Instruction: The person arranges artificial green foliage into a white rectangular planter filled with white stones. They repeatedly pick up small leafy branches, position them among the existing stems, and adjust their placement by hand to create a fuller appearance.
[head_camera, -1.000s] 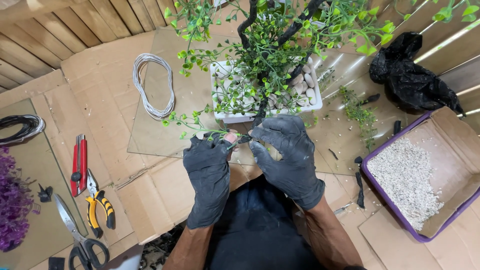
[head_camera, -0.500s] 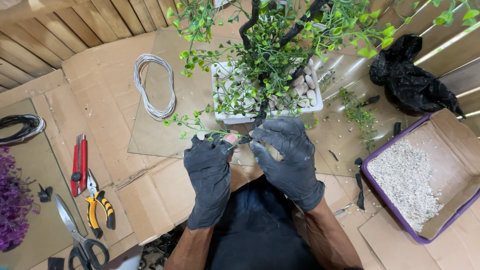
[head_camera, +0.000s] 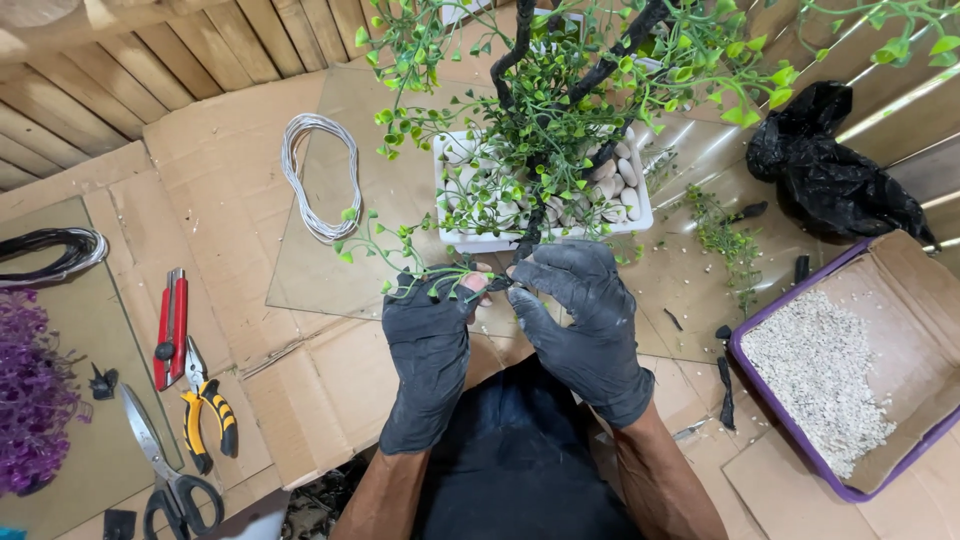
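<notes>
Fingers first: the left hand (head_camera: 432, 345), in a dark glove with a torn fingertip, pinches a thin leafy sprig (head_camera: 400, 262) between thumb and forefinger, fingers pressed together on its stem end. The right hand (head_camera: 580, 320), gloved the same, curls in from the other side, its fingertips closed and meeting the left hand's at that same stem end; whether it grips the stem or only steadies it, I cannot tell. The sprig runs out leftward and slightly up from the pinch, its long axis nearly level, small green leaves fanning over the glass sheet (head_camera: 300, 260). Just beyond both hands, straight ahead, sits the white rectangular pot (head_camera: 470, 238) filled with pale pebbles, the dark twisted trunk (head_camera: 520, 60) of an artificial tree rising from it; both hands are about equally near, the pinch just short of the pot's front wall. Farther out: a coil of white wire (head_camera: 320, 175) to the left, a red utility knife (head_camera: 172, 325), yellow-handled pliers (head_camera: 205, 415) and scissors (head_camera: 160, 470) on the cardboard, a purple plant clump (head_camera: 35, 400) at the far left, a box of white gravel (head_camera: 815, 375) and a black plastic bag (head_camera: 830, 175) to the right.
</notes>
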